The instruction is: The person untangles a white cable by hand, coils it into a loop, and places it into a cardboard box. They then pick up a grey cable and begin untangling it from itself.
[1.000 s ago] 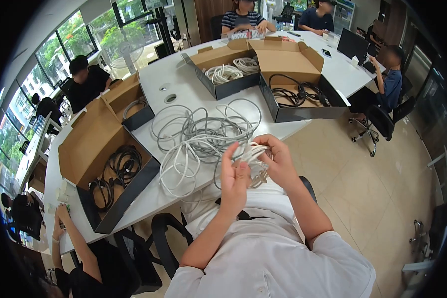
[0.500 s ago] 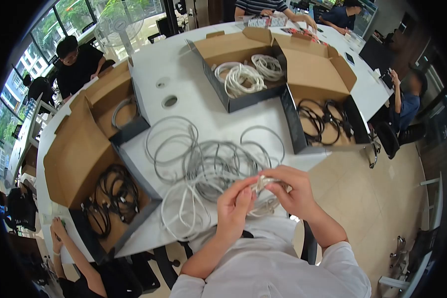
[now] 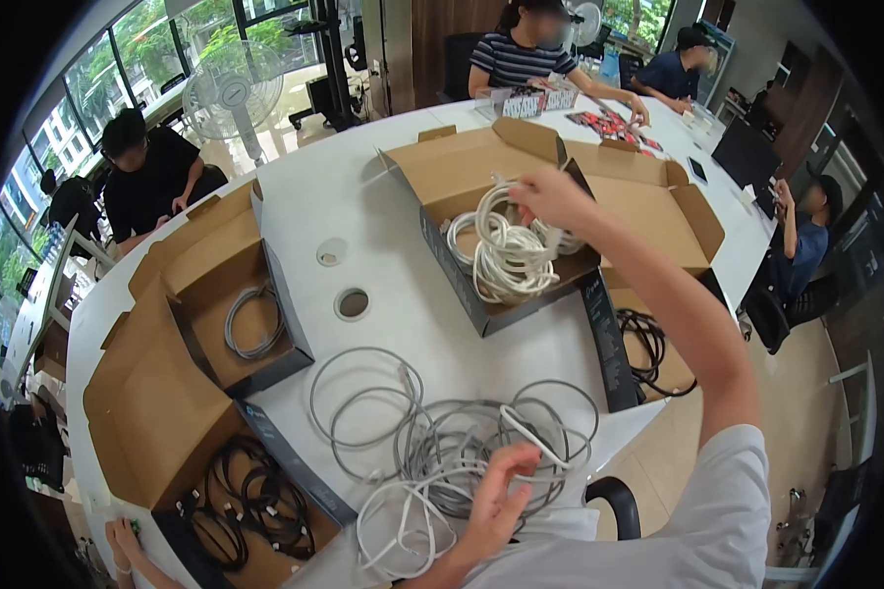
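My right hand (image 3: 557, 204) reaches over the far open box (image 3: 449, 270), its fingers closed on the top of a coiled white cable (image 3: 511, 257). Other white coils lie in that box, partly hidden by this coil and my hand. My left hand (image 3: 501, 501) is at the near table edge, fingers loosely curved and apart, with nothing visible in it. It hovers at a loose tangle of grey cables (image 3: 442, 442), where white cable loops (image 3: 403, 525) lie too.
A box of black cables (image 3: 614, 339) stands at right, partly behind my arm. On the left are a box with one grey coil (image 3: 253, 324) and another with black cables (image 3: 250, 501). The white table (image 3: 403, 304) has round holes. Several people sit around it.
My right hand has carried the white coil from in front of my body to the far box. My left hand has let go of it and stays near the tangle. The view has tilted up.
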Demonstrator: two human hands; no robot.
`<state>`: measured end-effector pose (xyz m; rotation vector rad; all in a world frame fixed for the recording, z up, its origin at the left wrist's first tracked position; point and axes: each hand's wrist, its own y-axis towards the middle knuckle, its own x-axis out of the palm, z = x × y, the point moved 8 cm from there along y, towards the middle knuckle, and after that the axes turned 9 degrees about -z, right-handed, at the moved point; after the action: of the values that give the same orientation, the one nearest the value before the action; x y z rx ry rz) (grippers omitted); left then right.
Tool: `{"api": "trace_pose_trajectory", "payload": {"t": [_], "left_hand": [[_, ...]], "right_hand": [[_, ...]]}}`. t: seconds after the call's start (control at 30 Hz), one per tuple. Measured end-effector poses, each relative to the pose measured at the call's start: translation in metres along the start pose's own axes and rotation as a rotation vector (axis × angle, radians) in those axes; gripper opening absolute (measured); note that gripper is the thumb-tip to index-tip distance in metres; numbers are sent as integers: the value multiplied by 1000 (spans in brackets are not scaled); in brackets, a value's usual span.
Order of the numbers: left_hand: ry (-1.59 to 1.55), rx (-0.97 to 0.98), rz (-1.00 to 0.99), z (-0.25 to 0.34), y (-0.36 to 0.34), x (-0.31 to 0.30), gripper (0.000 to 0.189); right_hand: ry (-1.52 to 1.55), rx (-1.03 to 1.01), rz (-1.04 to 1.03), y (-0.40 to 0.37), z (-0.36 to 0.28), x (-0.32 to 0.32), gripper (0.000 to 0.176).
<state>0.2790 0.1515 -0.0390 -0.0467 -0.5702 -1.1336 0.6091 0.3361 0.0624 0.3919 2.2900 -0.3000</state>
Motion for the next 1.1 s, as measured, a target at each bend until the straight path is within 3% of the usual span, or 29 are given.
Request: {"api": "trace_pose_trajectory", "payload": {"t": [0.13, 0.17, 0.27, 0.3, 0.4, 0.47, 0.53, 0.6, 0.7, 0.77, 0.83, 0.9, 0.93, 1.0, 1.1], "left_hand": [[15, -125, -115, -5, -4, 3, 28], [-42, -135, -84, -3, -5, 3, 27], [-77, -151, -65, -5, -10, 0, 26], [-87, -123, -92, -1, -8, 1, 26], [56, -124, -128, 0, -9, 6, 26], [266, -33, -116, 15, -7, 8, 22], [441, 79, -107, 28, -8, 13, 20], [526, 189, -87, 41, -12, 16, 23], [681, 369, -69, 52, -30, 17, 26], [752, 459, -79, 66, -49, 21, 23], [816, 599, -56, 76, -77, 27, 20], [979, 691, 11, 87, -115, 31, 22], [1064, 736, 39, 93, -131, 36, 22], [1372, 677, 253, 106, -145, 41, 21], [1772, 138, 452, 131, -113, 37, 27]], "right_hand": [[196, 308, -145, 73, 44, 45, 29], [95, 342, -144, 91, 63, 55, 28], [-511, 267, 73, 87, 37, 49, 29], [-570, 288, 137, 84, 35, 50, 31], [-889, 178, 55, 94, 48, 62, 32], [-812, 193, 183, 50, -3, 43, 33], [-781, 202, 185, 51, -5, 30, 38], [-894, -36, 417, 31, -34, 18, 47], [-735, -160, 222, -20, -76, 18, 57], [-626, -102, -21, -82, -108, 28, 59], [-656, -163, -133, -136, -121, 41, 59], [-640, -49, -391, -197, -134, 57, 56], [-635, -220, -376, -223, -135, 68, 53], [-757, -250, -380, -268, -129, 90, 48], [-761, -306, -320, -292, -94, 125, 44]]}}
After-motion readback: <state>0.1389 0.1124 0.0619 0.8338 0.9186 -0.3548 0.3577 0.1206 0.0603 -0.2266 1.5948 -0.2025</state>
